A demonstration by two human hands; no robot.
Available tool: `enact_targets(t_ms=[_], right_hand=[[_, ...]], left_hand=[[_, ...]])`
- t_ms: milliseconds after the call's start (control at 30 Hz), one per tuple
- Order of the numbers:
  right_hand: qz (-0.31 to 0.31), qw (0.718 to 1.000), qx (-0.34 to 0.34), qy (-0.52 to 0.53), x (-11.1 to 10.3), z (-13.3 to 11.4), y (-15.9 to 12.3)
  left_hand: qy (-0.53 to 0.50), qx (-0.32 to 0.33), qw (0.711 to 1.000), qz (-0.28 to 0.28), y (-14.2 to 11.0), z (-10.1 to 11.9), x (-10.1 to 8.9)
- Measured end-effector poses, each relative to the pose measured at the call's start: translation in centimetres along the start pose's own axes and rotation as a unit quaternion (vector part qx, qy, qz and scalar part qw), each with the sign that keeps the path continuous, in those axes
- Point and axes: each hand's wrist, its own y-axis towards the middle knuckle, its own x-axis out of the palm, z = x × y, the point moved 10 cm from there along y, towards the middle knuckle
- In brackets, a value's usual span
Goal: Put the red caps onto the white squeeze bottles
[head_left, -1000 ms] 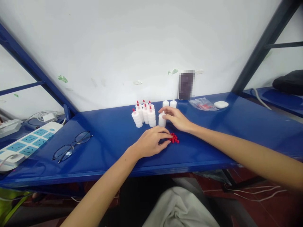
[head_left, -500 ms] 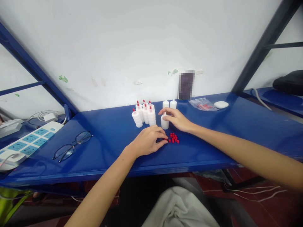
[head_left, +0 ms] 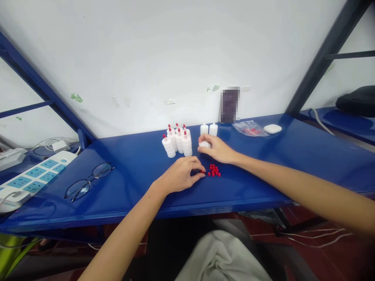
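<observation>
My right hand [head_left: 216,149] is wrapped round a small white bottle [head_left: 204,144] that has no cap, tilted over just above the blue shelf [head_left: 131,171]. My left hand [head_left: 180,175] rests on the shelf with thumb and forefinger pinched on a red cap [head_left: 202,171]. A small heap of red caps [head_left: 214,170] lies just right of those fingertips. Behind, a cluster of white bottles with red caps [head_left: 176,141] stands upright. Two uncapped white bottles [head_left: 209,129] stand near the wall.
Glasses [head_left: 88,181] lie on the shelf at left, beyond them a white power strip [head_left: 32,175]. A clear bag with red pieces [head_left: 251,128] and a white earbud case [head_left: 272,128] sit at back right. Blue frame struts rise on both sides.
My right hand has drawn the uncapped bottle nearer and tipped it over from upright. My left hand has pulled back a little from the heap with a red cap pinched.
</observation>
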Motion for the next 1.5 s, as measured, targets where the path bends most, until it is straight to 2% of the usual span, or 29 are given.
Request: enact_targets(t_ms=[433, 800, 1167, 1233, 1300, 1400, 1500], right_hand=[[-0.018, 0.998, -0.006, -0.057, 0.4, 0.3, 0.0], [-0.026, 0.997, -0.018, -0.075, 0.4, -0.2, -0.2], [-0.059, 0.978, -0.055, -0.190, 0.8, -0.7, -0.5], [-0.056, 0.976, -0.071, -0.200, 0.9, -0.8, -0.5], [-0.050, 0.974, -0.086, -0.204, 0.9, -1.0, -0.5], [-0.050, 0.978, -0.082, -0.186, 0.7, -1.3, -0.6], [-0.069, 0.982, -0.055, -0.165, 0.8, -1.9, -0.9]], left_hand=[[-0.085, -0.024, 0.996, 0.026, 0.3, -1.0, 0.1], [-0.076, -0.024, 0.996, 0.029, 0.3, -0.9, 0.1], [-0.073, -0.030, 0.996, 0.041, 0.2, -1.2, 0.0], [-0.061, -0.024, 0.995, 0.072, 0.2, -1.1, -0.6], [-0.053, -0.029, 0.987, 0.148, -0.1, -1.2, -2.1], [-0.043, -0.049, 0.955, 0.290, -1.3, -1.6, -4.9], [-0.030, -0.048, 0.933, 0.356, -2.0, -1.3, -6.1]])
